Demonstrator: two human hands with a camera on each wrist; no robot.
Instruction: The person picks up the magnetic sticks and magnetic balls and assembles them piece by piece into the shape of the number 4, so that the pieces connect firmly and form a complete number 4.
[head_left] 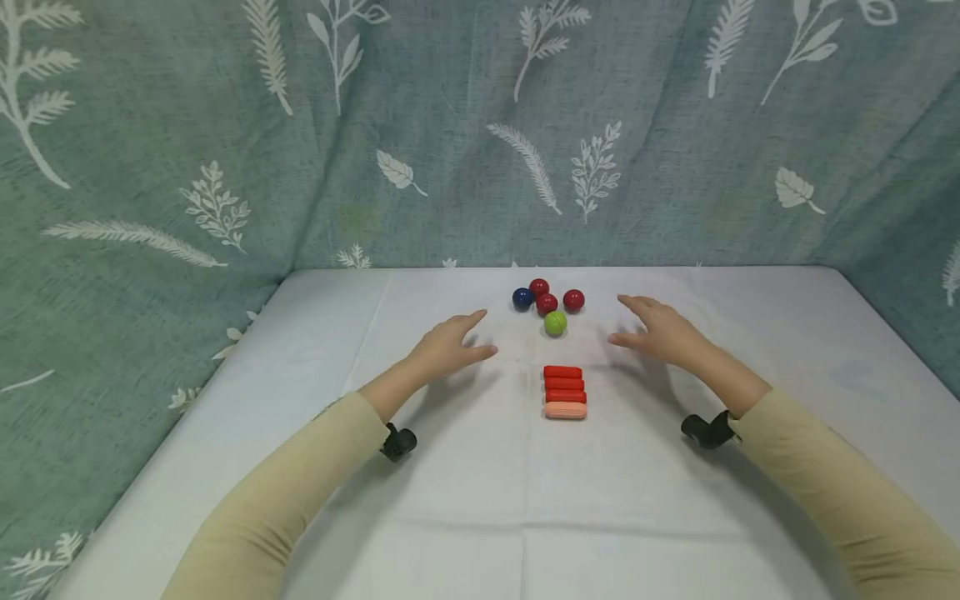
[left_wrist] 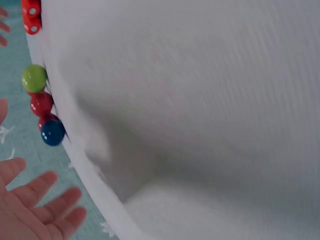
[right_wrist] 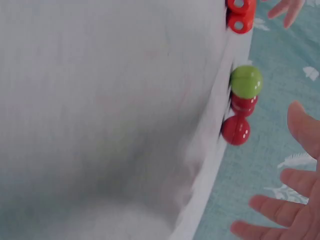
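My left hand (head_left: 447, 347) is held over the white cloth, left of the small items, with its fingers spread and nothing in it. On the other side my right hand (head_left: 660, 335) hovers likewise, fingers apart and thumb toward the middle. Between and beyond them sit glossy balls: a dark blue ball (head_left: 522, 299), a green ball (head_left: 555, 323) and three red balls (head_left: 573, 301). Nearer to me lies a row of short rods, three red rods (head_left: 564, 384) and a peach rod (head_left: 566, 410) in front. Holes show in the red rods' ends (right_wrist: 239, 25) in the right wrist view.
A table under a creased white cloth (head_left: 480, 500) spreads below both arms. Green leaf-patterned fabric (head_left: 450, 133) hangs behind the table and at both sides. Black wrist cameras (head_left: 399, 442) are strapped beneath the beige sleeves (head_left: 300, 492).
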